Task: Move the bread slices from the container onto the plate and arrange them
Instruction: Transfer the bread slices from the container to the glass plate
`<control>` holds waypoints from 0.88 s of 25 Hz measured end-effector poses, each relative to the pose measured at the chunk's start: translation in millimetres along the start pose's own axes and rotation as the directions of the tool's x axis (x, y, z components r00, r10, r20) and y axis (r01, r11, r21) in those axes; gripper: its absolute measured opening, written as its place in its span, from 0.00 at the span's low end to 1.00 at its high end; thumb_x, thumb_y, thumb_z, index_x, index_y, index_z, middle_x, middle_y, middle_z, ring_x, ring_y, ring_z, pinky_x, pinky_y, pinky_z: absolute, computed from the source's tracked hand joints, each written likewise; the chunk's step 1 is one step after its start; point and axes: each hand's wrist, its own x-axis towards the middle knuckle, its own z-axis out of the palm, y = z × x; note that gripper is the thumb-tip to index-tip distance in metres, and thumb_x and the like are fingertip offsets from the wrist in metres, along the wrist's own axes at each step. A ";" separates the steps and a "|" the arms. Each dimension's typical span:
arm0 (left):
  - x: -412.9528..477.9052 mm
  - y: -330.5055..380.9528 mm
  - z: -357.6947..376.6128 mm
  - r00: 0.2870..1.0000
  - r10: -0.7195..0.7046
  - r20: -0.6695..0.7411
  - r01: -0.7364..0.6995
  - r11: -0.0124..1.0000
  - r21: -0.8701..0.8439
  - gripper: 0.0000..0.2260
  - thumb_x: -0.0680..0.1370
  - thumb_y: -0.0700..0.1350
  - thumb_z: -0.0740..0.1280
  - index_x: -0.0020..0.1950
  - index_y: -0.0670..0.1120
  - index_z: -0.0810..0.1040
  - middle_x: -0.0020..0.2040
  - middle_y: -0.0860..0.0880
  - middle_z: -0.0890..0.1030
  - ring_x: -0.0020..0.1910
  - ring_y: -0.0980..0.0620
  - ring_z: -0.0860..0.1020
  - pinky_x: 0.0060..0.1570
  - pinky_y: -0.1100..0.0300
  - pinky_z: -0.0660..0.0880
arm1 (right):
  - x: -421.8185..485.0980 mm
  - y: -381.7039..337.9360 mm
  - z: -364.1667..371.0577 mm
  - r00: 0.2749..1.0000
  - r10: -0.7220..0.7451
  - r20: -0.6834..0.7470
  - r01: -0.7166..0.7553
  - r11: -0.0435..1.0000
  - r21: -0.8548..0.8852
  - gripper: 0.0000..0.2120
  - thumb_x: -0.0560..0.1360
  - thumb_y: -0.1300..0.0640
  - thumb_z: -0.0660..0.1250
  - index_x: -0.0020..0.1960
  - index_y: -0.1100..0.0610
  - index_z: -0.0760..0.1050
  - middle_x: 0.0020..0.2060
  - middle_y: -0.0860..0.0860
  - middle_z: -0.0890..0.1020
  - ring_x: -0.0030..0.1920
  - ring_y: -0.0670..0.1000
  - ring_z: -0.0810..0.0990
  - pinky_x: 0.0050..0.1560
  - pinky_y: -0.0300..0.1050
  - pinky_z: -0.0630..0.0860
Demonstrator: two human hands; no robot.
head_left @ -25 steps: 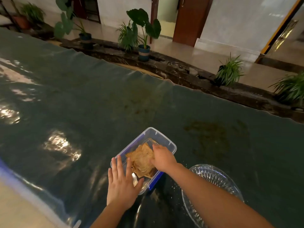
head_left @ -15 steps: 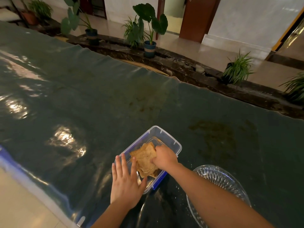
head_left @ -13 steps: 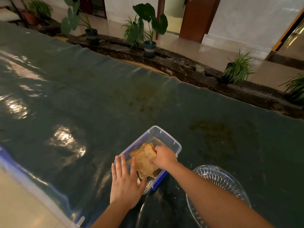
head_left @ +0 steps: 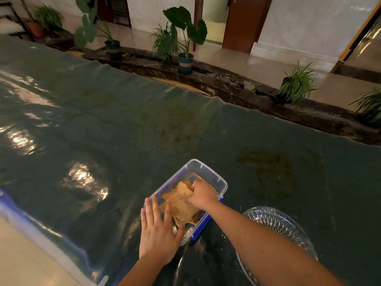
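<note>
Little is changing since a second ago: the right hand (head_left: 201, 195) is still reaching into the clear container (head_left: 214, 178), fingers curled onto the stacked bread slices (head_left: 179, 203) inside. The left hand (head_left: 157, 234), fingers spread flat, is bracing the container's near corner. The glass plate (head_left: 276, 221) is sitting empty just right of it on the table (head_left: 123, 131).

Left hand (head_left: 157, 234) flat, right hand (head_left: 201, 195) curled (fingertips hidden).

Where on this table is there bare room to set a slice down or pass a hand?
Free: the table left of and beyond the container, and the clear plate. Crowded: the container, with the bread slices, right hand and left hand.
</note>
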 end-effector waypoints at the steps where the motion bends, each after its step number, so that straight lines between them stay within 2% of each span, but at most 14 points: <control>1: 0.4 -0.5 0.7 1.000 -0.003 -0.003 0.003 1.000 0.001 0.44 0.69 0.73 0.28 0.79 0.51 0.39 0.77 0.40 0.30 0.74 0.37 0.28 0.77 0.39 0.40 | 0.3 -0.9 0.1 1.000 0.016 0.007 -0.017 0.999 0.029 0.14 0.70 0.50 0.73 0.53 0.51 0.75 0.49 0.50 0.81 0.52 0.53 0.80 0.50 0.47 0.79; 4: 1.4 -0.6 4.3 1.000 -0.009 -0.017 0.009 1.000 -0.007 0.43 0.70 0.74 0.30 0.79 0.51 0.38 0.77 0.40 0.30 0.74 0.38 0.28 0.76 0.40 0.38 | 0.2 -6.3 2.7 0.997 0.070 0.038 -0.073 0.993 0.089 0.16 0.70 0.50 0.74 0.55 0.51 0.74 0.50 0.50 0.81 0.53 0.54 0.80 0.54 0.50 0.79; 7: 0.7 -1.8 6.1 0.999 -0.007 -0.038 0.005 0.999 -0.037 0.43 0.72 0.74 0.36 0.80 0.49 0.44 0.78 0.40 0.33 0.76 0.38 0.31 0.75 0.42 0.35 | -0.2 -12.4 5.7 0.993 0.108 -0.056 -0.103 0.990 0.093 0.20 0.72 0.51 0.73 0.61 0.51 0.72 0.55 0.52 0.80 0.58 0.55 0.79 0.57 0.52 0.77; 10: 0.3 -3.7 5.9 0.998 0.008 -0.058 -0.010 0.999 -0.039 0.42 0.74 0.73 0.42 0.80 0.47 0.51 0.79 0.39 0.40 0.78 0.37 0.38 0.72 0.44 0.35 | 0.7 -14.0 3.8 0.993 0.122 -0.009 -0.119 0.981 0.151 0.15 0.70 0.53 0.74 0.55 0.50 0.75 0.51 0.50 0.81 0.55 0.54 0.79 0.56 0.51 0.78; 12: 0.4 -4.6 8.6 0.997 0.011 -0.070 -0.014 0.999 -0.042 0.42 0.74 0.73 0.44 0.80 0.47 0.49 0.80 0.40 0.40 0.78 0.37 0.38 0.73 0.44 0.37 | 0.0 -13.0 0.4 0.992 0.099 0.078 -0.112 0.976 0.185 0.12 0.68 0.54 0.75 0.49 0.49 0.75 0.47 0.49 0.81 0.51 0.53 0.79 0.54 0.51 0.78; 15: 0.7 -5.8 12.7 0.996 0.007 -0.089 -0.011 0.999 -0.049 0.43 0.74 0.74 0.43 0.80 0.47 0.42 0.79 0.40 0.37 0.77 0.39 0.35 0.76 0.41 0.40 | -4.5 -9.2 -10.9 0.989 0.083 0.120 -0.114 0.954 0.279 0.12 0.67 0.55 0.73 0.48 0.50 0.74 0.46 0.49 0.80 0.49 0.52 0.79 0.52 0.52 0.79; 18: -0.2 -5.0 13.4 0.996 0.002 -0.085 -0.007 0.999 -0.053 0.43 0.73 0.74 0.39 0.78 0.47 0.37 0.79 0.41 0.36 0.77 0.39 0.34 0.77 0.40 0.43 | -14.3 1.2 -34.8 0.988 0.151 0.035 -0.150 0.869 0.471 0.12 0.64 0.56 0.72 0.46 0.50 0.74 0.43 0.49 0.80 0.45 0.49 0.79 0.45 0.49 0.80; 22: -0.3 -6.0 11.5 0.998 0.003 -0.067 -0.006 0.999 -0.047 0.43 0.72 0.74 0.36 0.77 0.46 0.36 0.78 0.40 0.35 0.76 0.39 0.32 0.77 0.40 0.43 | -42.4 29.9 -74.6 0.968 0.246 -0.056 -0.127 0.668 0.734 0.15 0.64 0.57 0.74 0.48 0.53 0.75 0.46 0.52 0.81 0.45 0.52 0.81 0.37 0.47 0.77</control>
